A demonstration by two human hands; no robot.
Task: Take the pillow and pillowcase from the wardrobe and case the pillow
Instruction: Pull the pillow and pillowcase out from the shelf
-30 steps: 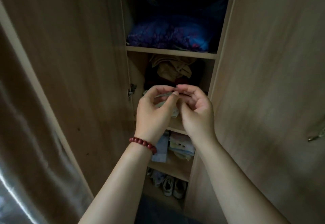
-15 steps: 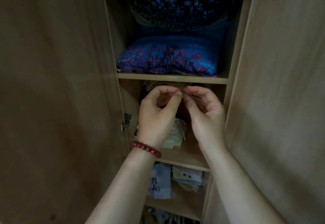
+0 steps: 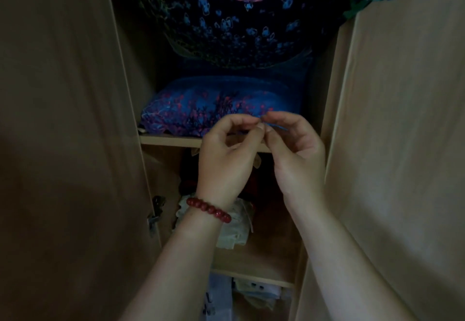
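A blue pillow (image 3: pixel 214 109) with a red branch print lies on a wardrobe shelf (image 3: pixel 171 140). Above it sits a dark bundle of flowered bedding (image 3: pixel 234 23); whether it is the pillowcase I cannot tell. My left hand (image 3: pixel 224 159), with a red bead bracelet on its wrist, and my right hand (image 3: pixel 297 154) meet fingertip to fingertip in front of the shelf edge. Together they pinch a thin pale-blue strip (image 3: pixel 276 126) just before the pillow's lower right corner. What the strip is stays unclear in the dim light.
Both wardrobe doors stand open, the left door (image 3: pixel 63 144) and the right door (image 3: pixel 402 157) framing a narrow opening. Lower shelves hold folded pale cloths (image 3: pixel 234 232), dark red clothing (image 3: pixel 254 182) and more folded items (image 3: pixel 256 293). A metal hinge (image 3: pixel 156 210) sits on the left.
My view has tilted up and both hands have risen from the lower shelf to the pillow shelf, still pinching together. The pillow and upper bedding now fill the view.
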